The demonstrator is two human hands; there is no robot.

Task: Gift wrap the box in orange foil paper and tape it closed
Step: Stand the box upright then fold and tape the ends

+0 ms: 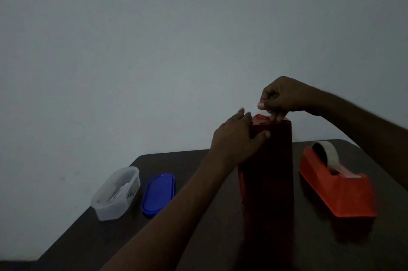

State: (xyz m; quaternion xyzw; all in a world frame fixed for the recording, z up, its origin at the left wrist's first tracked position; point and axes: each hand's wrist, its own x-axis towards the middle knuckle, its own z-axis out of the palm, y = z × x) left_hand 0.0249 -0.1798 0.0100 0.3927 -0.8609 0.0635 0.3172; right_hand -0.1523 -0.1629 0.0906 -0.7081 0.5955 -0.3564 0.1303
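A tall box (268,171) wrapped in dark orange-red foil stands upright on the dark table (187,215). My left hand (235,138) grips its upper left side, thumb across the front face. My right hand (281,98) is at the box's top end, fingers curled and fingertips pressing down on the folded foil there. Whether a piece of tape lies under those fingertips is too dim to tell. An orange tape dispenser (337,184) with a roll of clear tape (326,152) sits to the right of the box.
A clear plastic container (117,193) with small items inside sits at the table's left, its blue lid (159,194) flat beside it. A plain wall rises behind the table. The table's left edge runs diagonally toward the bottom left.
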